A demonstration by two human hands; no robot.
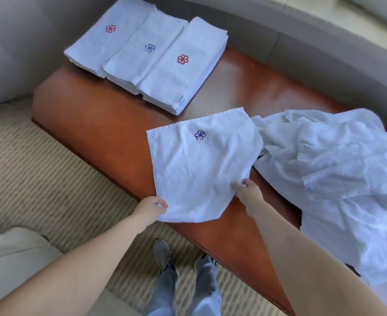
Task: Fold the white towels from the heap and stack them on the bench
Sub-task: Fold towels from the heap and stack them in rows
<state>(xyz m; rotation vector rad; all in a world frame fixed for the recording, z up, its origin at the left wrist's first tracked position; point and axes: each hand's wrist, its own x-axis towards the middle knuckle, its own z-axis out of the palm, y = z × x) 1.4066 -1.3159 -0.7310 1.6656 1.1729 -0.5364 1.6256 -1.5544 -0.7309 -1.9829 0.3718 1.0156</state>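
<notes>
Head view: I hold one white towel (201, 165) by its near edge over the brown surface (92, 124), mid-fold.
Nearest me, my left hand (152, 207) pinches the near-left corner and my right hand (248, 190) pinches the near-right edge, fingers curled on the cloth. The near hem overhangs the surface edge, so a loosened pinch could let the towel slide to the carpet (39, 174); its right side touches the unfolded heap (336, 179), which a pull could drag along. A purple flower emblem (199, 135) shows on it. Farther off, three folded stacks (146, 62) carry red, blue and red flowers; a small hem label (180, 99) is too tiny to read.
</notes>
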